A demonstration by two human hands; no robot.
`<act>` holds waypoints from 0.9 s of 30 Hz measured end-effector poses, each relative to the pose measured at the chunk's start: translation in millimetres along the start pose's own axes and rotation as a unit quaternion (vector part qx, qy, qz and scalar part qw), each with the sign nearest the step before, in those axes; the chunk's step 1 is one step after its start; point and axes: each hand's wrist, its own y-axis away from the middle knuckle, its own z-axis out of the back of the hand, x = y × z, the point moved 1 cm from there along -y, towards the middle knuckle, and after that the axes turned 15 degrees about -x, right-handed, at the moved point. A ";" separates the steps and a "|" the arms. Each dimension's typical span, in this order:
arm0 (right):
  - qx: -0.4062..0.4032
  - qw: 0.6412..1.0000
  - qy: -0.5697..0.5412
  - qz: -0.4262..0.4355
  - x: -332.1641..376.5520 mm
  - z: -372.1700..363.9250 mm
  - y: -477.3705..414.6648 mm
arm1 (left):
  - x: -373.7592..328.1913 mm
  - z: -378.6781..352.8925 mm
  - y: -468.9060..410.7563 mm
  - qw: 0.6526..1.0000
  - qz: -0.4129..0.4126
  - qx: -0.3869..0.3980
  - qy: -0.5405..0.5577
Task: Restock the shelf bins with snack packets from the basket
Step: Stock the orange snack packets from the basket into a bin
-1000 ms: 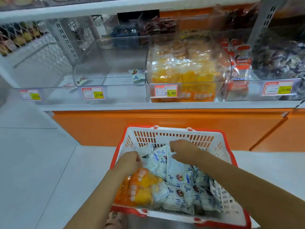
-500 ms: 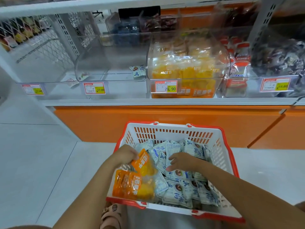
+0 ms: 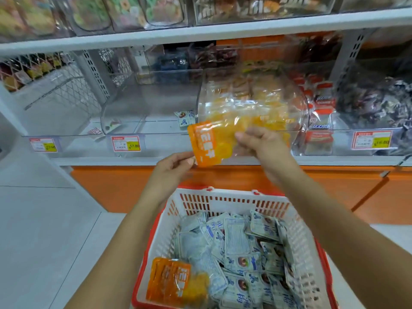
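Note:
An orange snack packet is held up in front of the shelf, between both hands. My left hand pinches its lower left corner and my right hand grips its right side. Right behind it stands a clear bin with many of the same orange-yellow packets. Below, the red and white basket on the floor holds several white-blue packets and more orange packets at its near left corner.
Left of the orange bin is a clear bin with only a few white-blue packets. Bins with red-white and dark packets sit to the right. Price tags line the shelf edge. An orange base panel runs under the shelf.
Both hands have risen out of the basket to shelf height. The left hand brought up an orange packet and the right hand now holds it too. The view tilted upward.

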 end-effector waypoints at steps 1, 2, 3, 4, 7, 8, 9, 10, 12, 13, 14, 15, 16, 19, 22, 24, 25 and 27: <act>-0.027 0.997 0.029 0.067 21.2 3.8 -8.3 | -3.8 -5.0 -4.4 0.999 -0.028 -0.007 -0.045; -0.047 0.985 0.072 0.149 42.3 7.0 -14.4 | -7.4 -9.7 -8.8 0.995 -0.053 -0.011 -0.081; -0.053 0.966 0.117 0.226 61.7 10.1 -21.4 | -10.6 -14.8 -13.3 0.992 -0.072 -0.011 -0.105; -0.047 0.942 0.165 0.288 78.9 11.4 -26.6 | -14.2 -19.9 -17.1 0.988 -0.087 -0.006 -0.123; -0.006 0.851 0.342 0.399 113.2 8.8 -35.9 | -21.2 -33.2 -21.8 0.980 -0.124 0.021 -0.155; 0.004 0.819 0.395 0.416 120.3 7.0 -39.2 | -23.3 -36.4 -21.2 0.979 -0.128 0.025 -0.157; 0.018 0.793 0.441 0.420 125.3 5.6 -41.3 | -24.2 -38.3 -20.5 0.979 -0.132 0.024 -0.154; 0.035 0.770 0.479 0.420 128.5 4.2 -43.5 | -25.7 -39.0 -20.1 0.979 -0.133 0.023 -0.150; 0.061 0.732 0.528 0.425 128.8 1.2 -46.9 | -26.8 -38.2 -20.2 0.977 -0.141 0.026 -0.155; 0.063 0.717 0.546 0.429 126.1 -0.5 -49.3 | -26.8 -37.4 -20.4 0.976 -0.146 0.029 -0.160; 0.061 0.704 0.560 0.433 122.6 -2.5 -51.2 | -26.3 -35.9 -21.0 0.975 -0.147 0.029 -0.163; 0.058 0.695 0.573 0.430 118.7 -4.6 -53.5 | -25.0 -34.8 -22.0 0.976 -0.145 0.028 -0.162; 0.059 0.691 0.582 0.424 113.4 -6.0 -56.3 | -24.0 -33.8 -22.0 0.976 -0.143 0.029 -0.161; 0.073 0.693 0.613 0.372 92.8 -7.2 -64.5 | -18.3 -31.3 -24.5 0.979 -0.135 0.036 -0.150; 0.091 0.712 0.619 0.320 70.2 -4.8 -70.6 | -12.1 -29.0 -28.2 0.977 -0.135 0.039 -0.159; 0.103 0.716 0.621 0.302 60.7 -3.3 -71.8 | -8.7 -28.9 -29.9 0.978 -0.132 0.039 -0.156; 0.106 0.725 0.616 0.289 58.0 -3.7 -71.3 | -7.6 -29.1 -30.5 0.978 -0.131 0.040 -0.155; 0.100 0.745 0.602 0.269 54.9 -4.5 -71.3 | -6.6 -29.6 -30.4 0.978 -0.127 0.046 -0.156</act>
